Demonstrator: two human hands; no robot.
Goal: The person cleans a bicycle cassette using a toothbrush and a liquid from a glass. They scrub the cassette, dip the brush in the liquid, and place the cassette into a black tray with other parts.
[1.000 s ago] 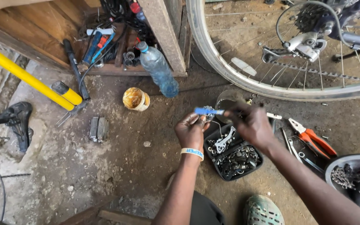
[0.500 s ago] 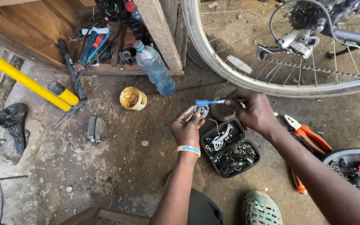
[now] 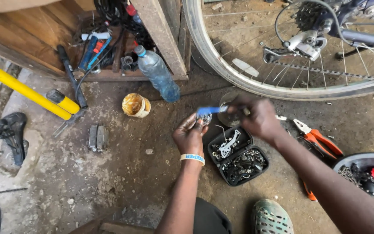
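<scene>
Your left hand pinches a small round toothed metal part in its fingertips above the dirt floor. Your right hand grips a blue-handled brush, its tip against the part. Cleaning looks midway; the black tray of metal parts sits just beside.

The floor is bare, stained concrete, dusty and dark with grease, scattered with small pebbles and grit. At the upper left stands a low wooden shelf of brown boards, its open compartment crammed with cables and tools, with a thick wooden post at its right edge. Beyond the post the ground turns to reddish-brown packed dirt. Daylight falls evenly, soft and without hard shadows, and the shelf's interior lies darker.
</scene>
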